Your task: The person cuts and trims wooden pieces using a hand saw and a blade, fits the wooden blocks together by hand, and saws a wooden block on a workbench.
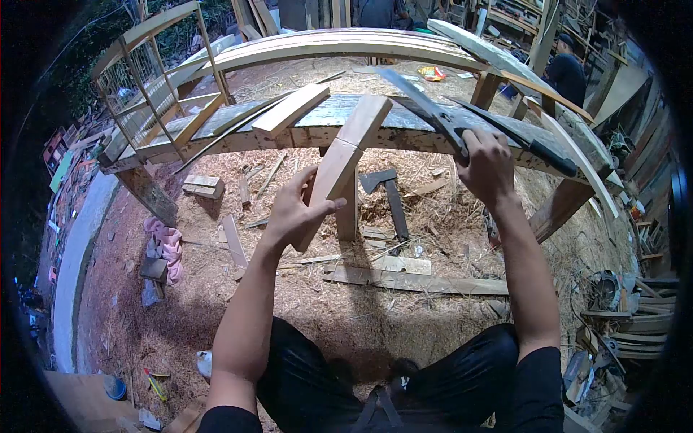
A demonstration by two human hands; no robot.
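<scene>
1. Bench [415, 139]: a long wooden beam, crossing from left to right, its front face stained and spotted.
2. Slatted frame [155, 27]: stood at the bench's left end.
3. Saw [422, 102]: gripped at its handle by the right hand [487, 166], fingers wrapped round. The blade extended over the bench top, right of the middle; whether it touched could not be told.
4. Black-handled tool [552, 156]: lay toward the bench's right end, handle along the front edge, right of the right hand.
5. Timber piece [346, 155]: gripped by the left hand [297, 209], thumb over its upper face. It reached over the bench's front edge near the middle, near end jutting clear; a dark line crossed it.
6. Axe [397, 209]: noted below the front edge, right of the timber piece.
7. Short block [292, 110]: lay on the bench left of the timber piece, apart from it, near end at the front edge.
</scene>
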